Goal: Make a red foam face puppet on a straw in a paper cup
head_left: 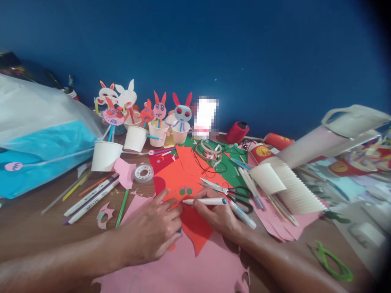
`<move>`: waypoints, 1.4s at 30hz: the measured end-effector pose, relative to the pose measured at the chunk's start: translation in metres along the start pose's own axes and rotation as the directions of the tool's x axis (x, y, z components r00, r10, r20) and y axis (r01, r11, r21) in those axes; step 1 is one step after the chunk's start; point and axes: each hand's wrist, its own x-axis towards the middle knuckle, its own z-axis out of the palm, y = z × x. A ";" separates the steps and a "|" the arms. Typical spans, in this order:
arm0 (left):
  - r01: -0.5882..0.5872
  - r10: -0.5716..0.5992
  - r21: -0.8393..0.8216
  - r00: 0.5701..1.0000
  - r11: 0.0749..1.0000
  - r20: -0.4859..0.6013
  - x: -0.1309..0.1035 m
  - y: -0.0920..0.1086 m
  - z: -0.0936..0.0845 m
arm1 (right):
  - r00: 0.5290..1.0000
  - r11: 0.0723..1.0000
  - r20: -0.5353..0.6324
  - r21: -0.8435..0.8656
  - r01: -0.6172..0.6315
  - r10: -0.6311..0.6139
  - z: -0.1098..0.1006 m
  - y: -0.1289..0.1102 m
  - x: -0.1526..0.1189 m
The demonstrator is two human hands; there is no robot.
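Observation:
Held in my right hand (215,213) is a white marker (210,201) with a blue end, its tip pointing left just below two green eye shapes (185,191) with drawn lashes on orange paper. My left hand (157,224) lies over the orange paper (195,228) with its fingers apart, fingertips pressing near the green shapes. Beneath both hands is a large pink sheet (183,272) with cut, ragged edges. Black-handled scissors (226,189) lie just beyond my right hand, and another marker (242,215) rests beside it.
Paper cups (106,156) with rabbit-face sticks stand at the back left. Nearby lie a tape roll (143,173), acrylic markers (91,201) and a plastic bag (45,134). Stacked cups (301,189), a pitcher (320,142) and green scissors (332,262) are at the right.

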 end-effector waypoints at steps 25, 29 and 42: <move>-0.033 0.034 0.036 0.999 0.999 -0.015 0.002 0.000 -0.002 | 0.999 0.998 0.029 -0.049 0.031 -0.030 0.001 0.008 -0.001; -0.028 0.029 0.043 0.999 0.999 -0.022 0.002 0.000 -0.002 | 0.999 0.999 0.018 -0.030 0.029 -0.029 0.000 0.006 -0.001; -0.023 0.024 0.044 0.999 0.999 -0.032 0.002 0.001 -0.001 | 1.000 1.000 -0.017 0.016 0.017 -0.017 0.000 0.004 0.000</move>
